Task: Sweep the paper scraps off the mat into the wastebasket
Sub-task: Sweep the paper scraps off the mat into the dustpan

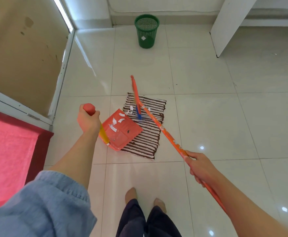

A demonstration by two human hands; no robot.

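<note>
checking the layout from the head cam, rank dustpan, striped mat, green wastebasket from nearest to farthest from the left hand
1. Dustpan: just right of the left hand, which grips its handle.
2. Striped mat: on the floor beyond the dustpan, which rests partly on it.
3. Green wastebasket: far ahead, near the back wall.

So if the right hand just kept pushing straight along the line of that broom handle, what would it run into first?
Most likely the striped brown-and-white mat. The right hand has its grip on the long orange broom handle, which slants down toward the mat; depth is hard to judge here.
</note>
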